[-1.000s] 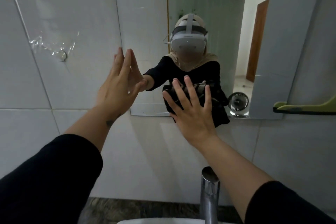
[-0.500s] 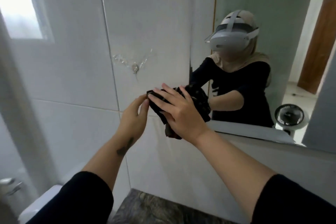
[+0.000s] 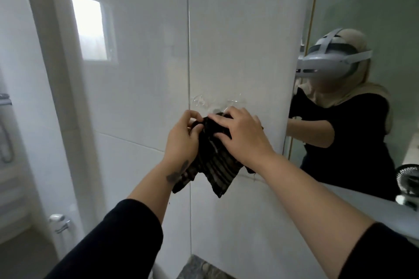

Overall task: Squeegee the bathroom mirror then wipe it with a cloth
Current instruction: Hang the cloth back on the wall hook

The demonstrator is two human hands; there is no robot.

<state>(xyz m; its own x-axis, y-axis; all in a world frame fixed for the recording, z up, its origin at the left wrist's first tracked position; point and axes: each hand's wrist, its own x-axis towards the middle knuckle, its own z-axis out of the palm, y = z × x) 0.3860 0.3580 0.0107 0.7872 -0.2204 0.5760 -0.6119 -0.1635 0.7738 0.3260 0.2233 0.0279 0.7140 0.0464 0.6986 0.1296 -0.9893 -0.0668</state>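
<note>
A dark striped cloth (image 3: 213,163) hangs against the white tiled wall, just below a clear stick-on wall hook (image 3: 217,103). My left hand (image 3: 183,138) pinches the cloth's upper left edge. My right hand (image 3: 240,133) lies over its top right part, fingers spread and curled on the fabric. The lower end of the cloth dangles free between my forearms. The bathroom mirror (image 3: 362,11) is at the right, apart from both hands, and reflects a person in a headset. No squeegee is visible.
A frosted window (image 3: 90,27) sits in the far wall at the left. A chrome fitting (image 3: 60,222) stands low on the left. A dark stone counter edge (image 3: 204,269) shows at the bottom. A small fan (image 3: 408,176) appears reflected in the mirror's lower right.
The view swung left, off the mirror and onto the tiled wall. My right hand carried the cloth from the mirror's lower edge to the wall hook; my left hand closed onto the cloth.
</note>
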